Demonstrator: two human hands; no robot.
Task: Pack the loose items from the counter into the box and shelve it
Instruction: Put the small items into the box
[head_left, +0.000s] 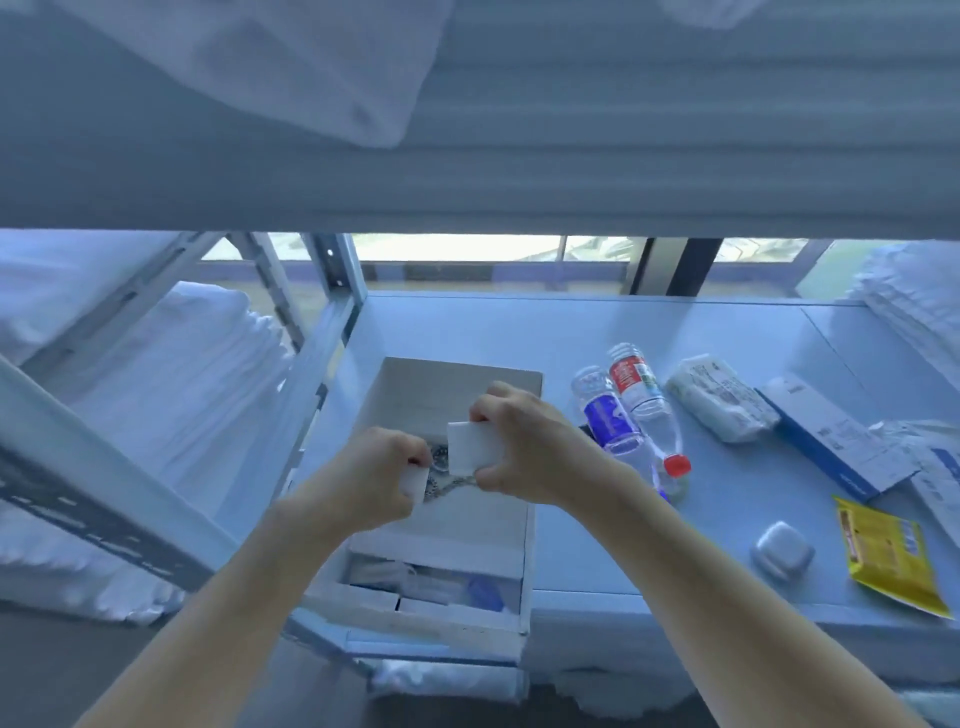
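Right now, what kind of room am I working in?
Probably a linen or supply storeroom: metal shelving stacked with folded white linens, and a counter by a window holding water bottles and packets beside an open box.

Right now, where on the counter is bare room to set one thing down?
Bare surface lies behind the open box, toward the window. Another patch lies between the box and the small white case. It is crowded to the right, around the bottles, the wrapped pack and the yellow packet.

Matt cardboard box (457, 384), clear plastic bottles (636, 400) (glossy), smooth counter (701, 332).
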